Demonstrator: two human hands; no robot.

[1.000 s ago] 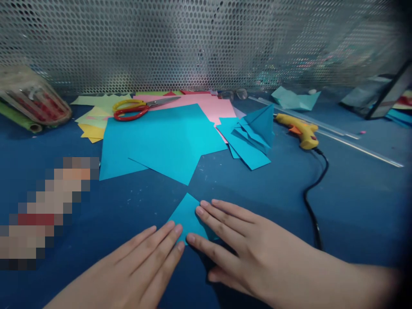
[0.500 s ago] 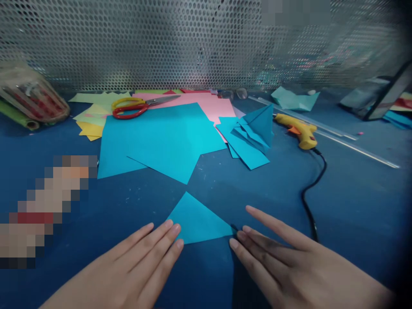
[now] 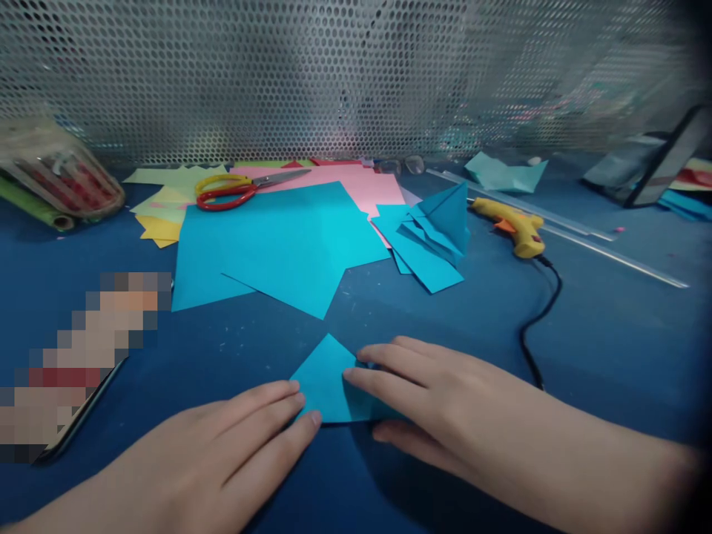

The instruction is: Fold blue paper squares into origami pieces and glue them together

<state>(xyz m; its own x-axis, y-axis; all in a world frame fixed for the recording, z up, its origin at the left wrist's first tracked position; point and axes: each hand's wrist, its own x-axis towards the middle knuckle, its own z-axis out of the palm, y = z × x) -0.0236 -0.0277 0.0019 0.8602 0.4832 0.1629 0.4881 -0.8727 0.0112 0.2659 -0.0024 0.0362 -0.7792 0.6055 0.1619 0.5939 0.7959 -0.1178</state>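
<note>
A folded blue paper triangle [image 3: 328, 378] lies on the blue table at the front middle, its peak pointing away from me. My left hand [image 3: 245, 434] rests flat with its fingers stretched out, the fingertips on the triangle's left corner. Over the triangle's right part is my right hand [image 3: 423, 393], its fingers apart and the thumb low near the bottom edge. That hand hides the right corner. Beyond the triangle lies a large blue sheet [image 3: 267, 237], one of its corners pointing toward the triangle's peak.
Red-and-yellow scissors [image 3: 228, 194] lie on pink paper [image 3: 367, 189]. Folded blue pieces [image 3: 434, 237], a yellow glue gun [image 3: 515, 226] with a black cord and clear sticks [image 3: 623, 259] are at right. A clear jar [image 3: 67, 174] stands left, above a flat pixelated object [image 3: 94, 356].
My right hand has moved left and up from beside the right corner to over the triangle's right part. My left hand stays at the left corner.
</note>
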